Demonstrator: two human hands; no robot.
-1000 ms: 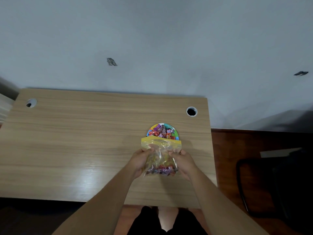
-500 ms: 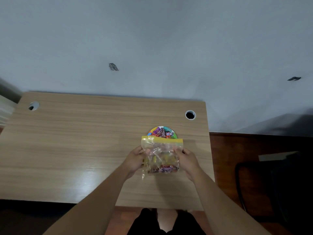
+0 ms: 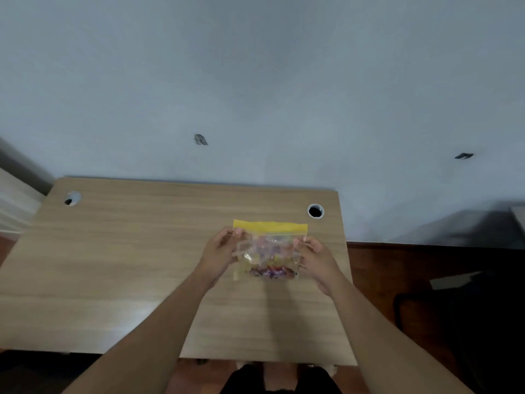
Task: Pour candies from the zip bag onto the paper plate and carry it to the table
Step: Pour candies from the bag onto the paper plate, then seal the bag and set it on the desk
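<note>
Left hand (image 3: pixel 220 248) and right hand (image 3: pixel 315 255) pinch the sides of the clear yellow-topped zip bag (image 3: pixel 268 250); leftover wrapped candies (image 3: pixel 270 272) sit low. Tip mouth down, shake gently.

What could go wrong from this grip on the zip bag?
1. The left hand and right hand pinch only the side edges of the zip bag; the thin film could slip.
2. The remaining candies sit at the bottom, so tipping may dump them at once.
3. The bag hides the plate from this view, so aim is uncertain and candies could scatter across the desk.
</note>
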